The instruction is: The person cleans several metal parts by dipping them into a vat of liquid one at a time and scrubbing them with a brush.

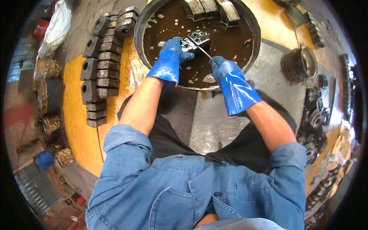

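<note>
Head view gives me the dark-rimmed tub (256, 34) as landmark, with the metal block (199, 36) near its middle, above brown liquid. What matters most is how the block lies between the gloves: just right of the left hand (173, 50), which is nearer and touches its left end, and up and left of the right hand (224, 67). Its long axis seems to run roughly crosswise, though glare blurs it. I cannot tell how firmly the left fingers close. The right ones are wrapped round a thin rod (204, 52), slanting across the block; contact at its tip is unclear. More blocks (195, 9) sit inside the tub's far edge, beyond the work. Stacked blocks (108, 57) line its left side; a metal ring (308, 63) stands to its right. Nothing obvious separates either glove from the block.
</note>
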A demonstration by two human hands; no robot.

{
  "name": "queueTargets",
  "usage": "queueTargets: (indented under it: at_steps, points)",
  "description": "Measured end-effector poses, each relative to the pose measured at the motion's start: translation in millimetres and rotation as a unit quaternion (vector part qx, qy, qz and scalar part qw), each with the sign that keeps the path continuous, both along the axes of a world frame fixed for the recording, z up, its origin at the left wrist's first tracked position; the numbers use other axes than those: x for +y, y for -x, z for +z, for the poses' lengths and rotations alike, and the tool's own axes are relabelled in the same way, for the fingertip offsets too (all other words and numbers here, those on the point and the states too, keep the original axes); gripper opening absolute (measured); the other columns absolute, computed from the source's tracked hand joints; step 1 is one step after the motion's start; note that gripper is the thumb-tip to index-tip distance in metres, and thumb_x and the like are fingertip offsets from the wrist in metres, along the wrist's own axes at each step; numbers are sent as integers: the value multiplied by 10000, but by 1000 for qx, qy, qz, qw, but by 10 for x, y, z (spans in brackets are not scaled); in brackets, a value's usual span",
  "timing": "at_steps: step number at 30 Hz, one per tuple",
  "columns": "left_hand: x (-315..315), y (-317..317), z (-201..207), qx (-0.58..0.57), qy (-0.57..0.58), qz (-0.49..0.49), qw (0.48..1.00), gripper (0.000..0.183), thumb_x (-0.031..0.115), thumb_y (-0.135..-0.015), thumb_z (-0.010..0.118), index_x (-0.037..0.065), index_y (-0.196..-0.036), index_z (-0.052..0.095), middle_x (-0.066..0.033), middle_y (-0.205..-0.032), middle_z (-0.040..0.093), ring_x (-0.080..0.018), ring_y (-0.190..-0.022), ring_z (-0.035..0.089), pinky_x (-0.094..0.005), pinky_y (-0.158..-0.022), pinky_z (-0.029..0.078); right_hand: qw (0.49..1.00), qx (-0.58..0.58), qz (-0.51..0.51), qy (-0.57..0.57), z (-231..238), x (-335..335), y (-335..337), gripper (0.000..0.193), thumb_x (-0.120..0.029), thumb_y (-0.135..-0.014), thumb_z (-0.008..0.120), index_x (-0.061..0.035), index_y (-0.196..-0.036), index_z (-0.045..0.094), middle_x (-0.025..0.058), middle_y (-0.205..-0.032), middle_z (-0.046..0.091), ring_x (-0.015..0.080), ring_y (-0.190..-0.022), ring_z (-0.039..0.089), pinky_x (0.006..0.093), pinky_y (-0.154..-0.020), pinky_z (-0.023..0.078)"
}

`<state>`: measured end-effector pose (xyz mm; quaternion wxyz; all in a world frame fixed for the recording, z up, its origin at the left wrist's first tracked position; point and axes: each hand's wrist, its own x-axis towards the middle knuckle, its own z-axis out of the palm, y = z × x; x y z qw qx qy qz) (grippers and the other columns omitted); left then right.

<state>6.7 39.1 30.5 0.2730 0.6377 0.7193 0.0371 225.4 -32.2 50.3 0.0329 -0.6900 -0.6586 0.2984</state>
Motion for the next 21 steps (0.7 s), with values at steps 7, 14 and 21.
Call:
queueTargets:
  at_steps: [7, 14, 21]
  points:
    - [-15, 7, -15, 30, -3, 24, 999, 769, 468, -673, 938, 75, -1284, 688, -185, -1260, 728, -365, -1192, 687, -447, -1013, 550, 1000, -16, 14, 22, -83, 215, 120, 296, -337, -1048, 578, -178, -1247, 729, 195, -1186, 733, 410, -1099, 691, 480, -957, 547]
    - [-71, -52, 93, 9, -13, 6, 1000, 694, 380, -688, 936, 77, -1262, 691, -203, -1259, 722, -379, -1204, 673, -461, -1020, 537, 999, -27, 34, -20, -129, 526, 310, 332, -339, -1041, 522, -139, -1186, 744, 206, -1175, 736, 420, -1123, 697, 516, -969, 563]
    - [-104, -19, -8, 9, -41, 2, 999, 647, 351, -682, 934, 79, -1223, 705, -195, -1220, 735, -373, -1176, 687, -453, -992, 556, 994, -98, 53, -3, -62, 262, 227, 323, -373, -1046, 559, -147, -1200, 730, 217, -1115, 735, 446, -1065, 691, 524, -895, 556]
